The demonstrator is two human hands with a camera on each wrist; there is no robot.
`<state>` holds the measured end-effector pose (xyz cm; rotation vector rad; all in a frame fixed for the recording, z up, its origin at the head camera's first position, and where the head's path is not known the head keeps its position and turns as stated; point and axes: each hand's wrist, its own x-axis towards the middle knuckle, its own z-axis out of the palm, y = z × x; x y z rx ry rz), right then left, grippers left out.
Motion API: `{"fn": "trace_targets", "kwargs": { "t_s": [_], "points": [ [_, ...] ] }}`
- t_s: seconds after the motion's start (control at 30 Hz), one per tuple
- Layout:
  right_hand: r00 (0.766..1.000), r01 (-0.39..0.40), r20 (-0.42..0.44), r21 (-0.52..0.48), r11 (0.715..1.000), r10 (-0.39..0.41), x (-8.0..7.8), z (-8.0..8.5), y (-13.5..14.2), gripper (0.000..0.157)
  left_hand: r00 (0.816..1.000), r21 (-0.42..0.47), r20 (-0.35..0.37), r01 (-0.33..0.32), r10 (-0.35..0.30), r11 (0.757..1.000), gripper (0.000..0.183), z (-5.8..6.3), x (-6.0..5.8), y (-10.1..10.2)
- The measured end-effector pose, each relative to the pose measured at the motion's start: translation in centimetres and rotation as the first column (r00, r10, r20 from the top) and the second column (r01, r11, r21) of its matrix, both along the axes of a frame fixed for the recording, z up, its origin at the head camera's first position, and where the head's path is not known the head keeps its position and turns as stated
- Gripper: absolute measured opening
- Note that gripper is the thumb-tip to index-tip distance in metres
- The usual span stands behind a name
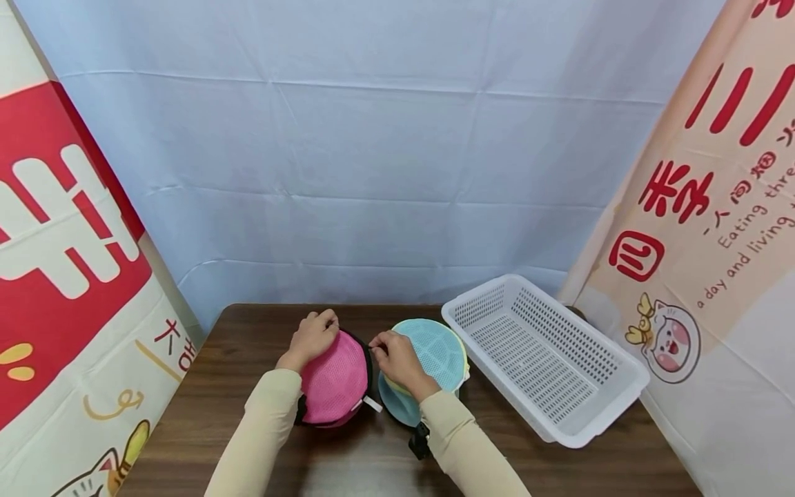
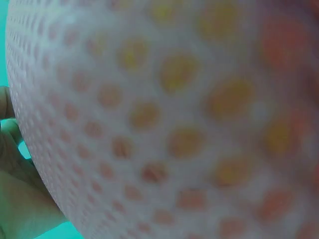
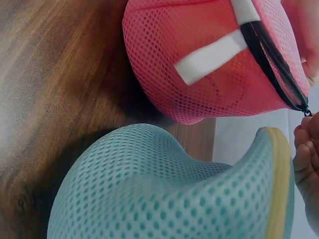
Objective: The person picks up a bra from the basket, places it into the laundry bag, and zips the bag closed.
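A pink mesh laundry bag (image 1: 335, 379) with a black zipper (image 3: 274, 62) and a white tag (image 3: 212, 56) stands on the table. At its far left edge, my left hand (image 1: 315, 336) grips the bag with curled fingers. My right hand (image 1: 400, 359) pinches the small black zipper pull (image 3: 307, 112) at the bag's right side. Beneath my right forearm lies a light-blue mesh bag (image 1: 437, 352) with yellow trim (image 3: 278, 184). Blurred mesh (image 2: 149, 114) fills most of the left wrist view, with part of a hand at its left edge.
A white perforated plastic basket (image 1: 459, 308) sits at the right of the dark wooden table (image 1: 242, 345). A pale cloth (image 1: 373, 172) hangs behind the table, and printed cloths hang on both sides. A small black device (image 1: 419, 440) is at the right wrist.
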<state>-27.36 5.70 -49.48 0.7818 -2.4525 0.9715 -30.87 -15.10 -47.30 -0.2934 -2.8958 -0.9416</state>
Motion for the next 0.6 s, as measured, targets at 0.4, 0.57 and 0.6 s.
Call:
{"fn": "trace_targets", "kwargs": {
  "t_s": [0.4, 0.57, 0.6],
  "points": [
    [0.999, -0.019, 0.029, -0.011, 1.0, 0.02, 0.27, 0.22, 0.05, 0.008, 0.988, 0.039, 0.012, -0.151, 0.151, 0.988, 0.011, -0.14, 0.43, -0.62],
    [0.999, -0.026, 0.037, -0.015, 1.0, 0.026, 0.5, 0.14, 0.01, 0.008, 0.98, 0.043, 0.008, -0.199, 0.198, 0.979, 0.012, -0.46, 0.49, -0.77],
    [0.999, -0.026, 0.04, -0.015, 1.0, 0.026, 0.57, 0.18, -0.02, 0.008, 0.98, 0.044, 0.006, -0.201, 0.201, 0.979, 0.012, -0.5, 0.53, -0.8]
  ]
}}
